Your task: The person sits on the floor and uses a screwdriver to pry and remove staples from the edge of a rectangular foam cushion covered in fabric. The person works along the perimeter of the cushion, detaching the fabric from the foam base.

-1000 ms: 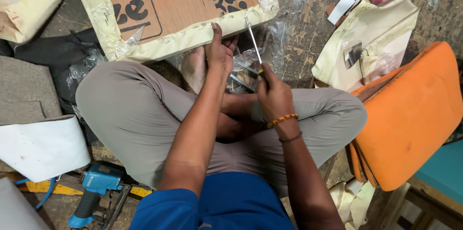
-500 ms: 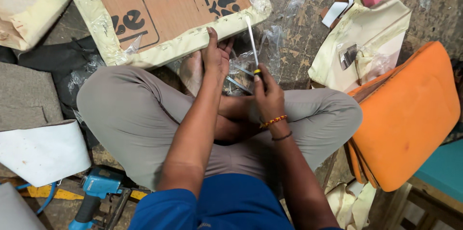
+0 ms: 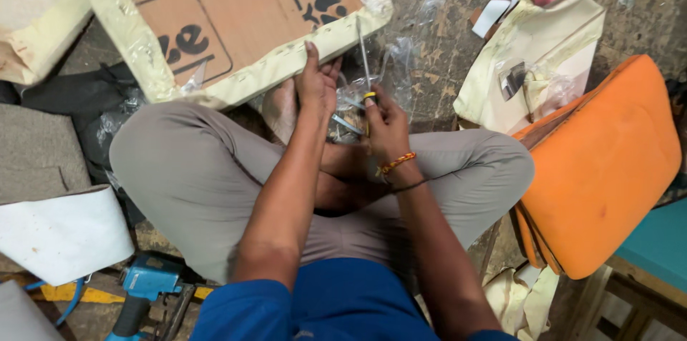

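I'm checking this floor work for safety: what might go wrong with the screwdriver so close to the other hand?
The right hand aims the screwdriver at the board's cream fabric edge, right beside the left hand pressing there; a slip may jab those fingers. The bare foot lies just under the edge, also exposed. Loose clear plastic around the tool might snag it.

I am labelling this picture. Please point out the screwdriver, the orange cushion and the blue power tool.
screwdriver (image 3: 364, 51), head view, on its metal shaft
orange cushion (image 3: 605, 169), head view, middle of its top face
blue power tool (image 3: 147, 284), head view, on its blue body
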The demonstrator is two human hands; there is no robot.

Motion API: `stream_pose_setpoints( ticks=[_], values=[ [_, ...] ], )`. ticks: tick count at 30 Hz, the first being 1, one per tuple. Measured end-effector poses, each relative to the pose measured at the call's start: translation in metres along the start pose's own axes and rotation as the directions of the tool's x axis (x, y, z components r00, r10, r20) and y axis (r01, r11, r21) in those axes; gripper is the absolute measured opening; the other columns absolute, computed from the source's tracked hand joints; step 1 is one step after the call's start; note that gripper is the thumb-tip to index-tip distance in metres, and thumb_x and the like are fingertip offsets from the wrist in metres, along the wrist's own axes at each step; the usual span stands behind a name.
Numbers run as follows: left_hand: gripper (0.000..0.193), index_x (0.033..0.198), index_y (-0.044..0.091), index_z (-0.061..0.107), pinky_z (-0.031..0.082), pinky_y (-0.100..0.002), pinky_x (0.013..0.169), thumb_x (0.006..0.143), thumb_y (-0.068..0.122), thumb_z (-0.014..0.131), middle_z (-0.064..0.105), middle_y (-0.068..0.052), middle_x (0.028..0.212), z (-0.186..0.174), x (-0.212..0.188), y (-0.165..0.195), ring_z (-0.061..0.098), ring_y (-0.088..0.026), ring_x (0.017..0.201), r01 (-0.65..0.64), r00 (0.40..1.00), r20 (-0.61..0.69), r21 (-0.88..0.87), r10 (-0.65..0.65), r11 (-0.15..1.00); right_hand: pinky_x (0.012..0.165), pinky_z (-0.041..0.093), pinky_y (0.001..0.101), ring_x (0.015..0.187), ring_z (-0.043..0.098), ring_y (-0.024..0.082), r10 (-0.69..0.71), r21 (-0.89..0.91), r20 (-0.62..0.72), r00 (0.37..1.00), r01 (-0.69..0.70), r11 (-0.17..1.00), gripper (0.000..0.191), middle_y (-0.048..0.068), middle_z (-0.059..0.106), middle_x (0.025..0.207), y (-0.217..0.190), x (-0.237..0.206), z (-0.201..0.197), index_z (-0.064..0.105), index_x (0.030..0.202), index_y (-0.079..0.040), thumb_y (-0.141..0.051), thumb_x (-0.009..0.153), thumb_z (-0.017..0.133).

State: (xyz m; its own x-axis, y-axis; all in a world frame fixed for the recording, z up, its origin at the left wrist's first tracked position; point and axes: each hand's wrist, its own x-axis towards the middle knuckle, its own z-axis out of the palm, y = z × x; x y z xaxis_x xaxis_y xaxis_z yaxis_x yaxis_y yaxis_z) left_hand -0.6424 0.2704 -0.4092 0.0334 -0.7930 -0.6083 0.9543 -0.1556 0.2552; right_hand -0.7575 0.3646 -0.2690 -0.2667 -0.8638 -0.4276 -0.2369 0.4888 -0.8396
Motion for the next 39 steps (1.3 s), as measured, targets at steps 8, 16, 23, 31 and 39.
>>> stream_pose_setpoints(
  ticks=[8,16,23,31,39],
  values=[
    [0.063,0.138,0.002,0.051,0.055,-0.047,0.102,0.092,0.04,0.071,0.065,-0.014,0.129,-0.007,-0.001,0.002,0.067,-0.029,0.116,-0.028,1.0,-0.001,-0.004,0.028,1.0,0.045,0.043,0.0251,0.055,0.053,0.01,0.148,0.293,0.123,0.981,-0.178,0.939,0.041,0.006,0.062,0.08,0.009,-0.012,-0.017,0.059,0.143,-0.017,-0.02,0.103,0.058],
    [0.064,0.139,0.001,0.05,0.056,-0.046,0.103,0.093,0.039,0.072,0.065,-0.015,0.129,-0.003,0.0,0.001,0.067,-0.03,0.116,-0.01,1.0,0.001,-0.001,0.01,1.0,0.077,0.058,0.0327,0.085,0.073,0.017,-0.31,-0.483,-0.036,0.95,0.255,0.838,0.038,0.014,0.077,0.106,0.017,-0.001,-0.008,0.066,0.14,-0.01,-0.02,0.103,0.062],
    [0.062,0.139,0.006,0.049,0.056,-0.047,0.103,0.092,0.04,0.072,0.065,-0.012,0.129,0.0,-0.005,0.0,0.066,-0.028,0.115,0.01,1.0,0.003,-0.044,-0.01,0.999,0.044,0.041,0.0219,0.058,0.056,0.012,0.189,0.565,0.27,0.944,-0.314,0.763,0.048,0.007,0.066,0.086,0.004,-0.004,-0.021,0.048,0.148,-0.016,-0.027,0.102,0.057],
    [0.083,0.142,0.003,0.045,0.056,-0.051,0.098,0.088,0.062,0.069,0.057,-0.014,0.132,-0.002,-0.006,0.0,0.061,-0.03,0.112,0.065,0.998,0.013,-0.14,-0.063,0.988,0.076,0.056,0.0345,0.085,0.069,0.026,-0.312,-0.354,0.156,0.937,0.348,0.868,0.042,0.016,0.072,0.101,-0.015,-0.05,0.0,0.06,0.145,-0.009,-0.019,0.104,0.062],
    [0.111,0.157,0.009,0.02,0.049,-0.054,0.106,0.08,0.081,0.054,0.027,-0.016,0.162,0.0,-0.025,0.002,0.026,-0.043,0.149,0.111,0.994,0.018,-0.232,-0.11,0.966,0.089,0.057,0.039,0.11,0.073,0.036,-0.322,-0.43,0.253,0.912,0.404,0.807,0.038,0.022,0.073,0.118,-0.049,-0.045,0.01,0.063,0.135,-0.007,-0.014,0.098,0.065]
  ],
)
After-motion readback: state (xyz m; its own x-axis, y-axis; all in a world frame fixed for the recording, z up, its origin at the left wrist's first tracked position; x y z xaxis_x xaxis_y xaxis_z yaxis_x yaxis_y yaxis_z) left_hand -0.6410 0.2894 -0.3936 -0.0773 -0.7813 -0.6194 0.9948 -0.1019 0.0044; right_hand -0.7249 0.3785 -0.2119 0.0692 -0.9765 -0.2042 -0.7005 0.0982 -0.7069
